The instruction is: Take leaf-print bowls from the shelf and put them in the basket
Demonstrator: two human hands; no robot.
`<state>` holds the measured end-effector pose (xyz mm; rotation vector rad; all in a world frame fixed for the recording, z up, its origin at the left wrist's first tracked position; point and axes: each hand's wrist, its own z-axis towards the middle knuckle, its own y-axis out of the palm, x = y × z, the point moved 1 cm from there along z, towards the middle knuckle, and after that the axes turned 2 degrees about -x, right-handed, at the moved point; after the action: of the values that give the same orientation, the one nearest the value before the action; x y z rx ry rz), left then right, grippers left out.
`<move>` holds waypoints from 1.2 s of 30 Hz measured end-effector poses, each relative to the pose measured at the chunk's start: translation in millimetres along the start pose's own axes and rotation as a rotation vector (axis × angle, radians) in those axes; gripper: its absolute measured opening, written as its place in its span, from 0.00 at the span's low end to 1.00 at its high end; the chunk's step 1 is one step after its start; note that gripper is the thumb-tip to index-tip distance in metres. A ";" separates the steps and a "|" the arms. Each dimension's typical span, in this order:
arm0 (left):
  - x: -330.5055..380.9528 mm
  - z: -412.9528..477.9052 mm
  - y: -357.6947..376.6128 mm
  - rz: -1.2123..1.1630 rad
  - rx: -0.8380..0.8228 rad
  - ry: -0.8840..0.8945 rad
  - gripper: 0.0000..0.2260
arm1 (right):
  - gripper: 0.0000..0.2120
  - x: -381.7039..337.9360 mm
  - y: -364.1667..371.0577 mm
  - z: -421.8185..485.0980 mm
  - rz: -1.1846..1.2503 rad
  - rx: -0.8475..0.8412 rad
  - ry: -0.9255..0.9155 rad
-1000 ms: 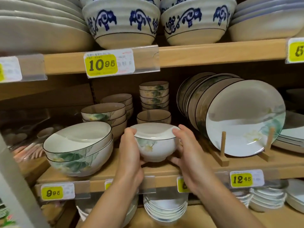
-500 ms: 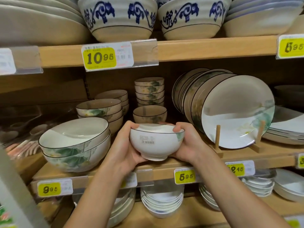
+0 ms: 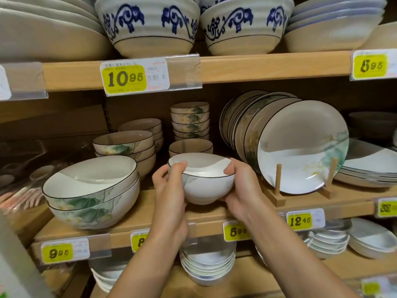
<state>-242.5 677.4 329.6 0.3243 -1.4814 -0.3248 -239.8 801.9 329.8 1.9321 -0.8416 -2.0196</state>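
Head view: hands [image 3: 169,192] cupped round bowl [image 3: 207,186]

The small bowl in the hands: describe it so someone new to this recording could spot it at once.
Find the middle wooden shelf, between the stacked large leaf-print bowls and the upright white plates. In front of it, the left hand and the right hand grip a small white ceramic bowl with a thin dark rim. It alone is held up, not stacked.

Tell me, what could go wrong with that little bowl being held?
Only the left hand and right hand support the small bowl above the shelf edge; a slip might drop it. The right hand is close to the upright plate on its wooden stand and could knock it.
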 end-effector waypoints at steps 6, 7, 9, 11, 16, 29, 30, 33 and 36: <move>16.4 24.1 -15.2 -0.145 -0.261 -0.257 0.16 | 0.30 -8.2 -3.2 10.5 0.074 -0.322 0.351; 16.2 25.1 -16.1 -0.147 -0.252 -0.283 0.17 | 0.28 -5.8 -4.2 14.9 0.064 -0.334 0.381; 14.4 24.9 -16.0 -0.155 -0.229 -0.301 0.17 | 0.24 -1.4 -4.6 21.9 0.018 -0.311 0.406; 13.0 23.6 -14.5 -0.152 -0.182 -0.274 0.15 | 0.19 0.9 -2.7 25.0 -0.010 -0.235 0.402; 10.4 23.9 -10.9 -0.172 -0.027 -0.107 0.08 | 0.22 6.4 -8.2 13.1 0.074 -0.144 0.188; 27.5 64.2 26.9 -0.047 0.170 0.185 0.06 | 0.26 -20.7 37.4 33.5 -0.191 0.070 -0.278; 31.1 75.0 33.2 -0.042 0.193 0.213 0.08 | 0.28 -24.7 43.6 44.6 -0.215 0.104 -0.281; 41.6 107.3 48.7 0.011 0.189 0.231 0.21 | 0.28 -31.8 55.9 77.4 -0.324 0.095 -0.357; 41.4 133.7 53.4 0.083 0.120 0.203 0.26 | 0.27 -35.5 56.5 98.5 -0.379 0.066 -0.403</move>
<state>-372.5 707.7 397.4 0.3792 -1.3124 -0.1326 -343.9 799.3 387.3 1.8580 -0.6612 -2.6985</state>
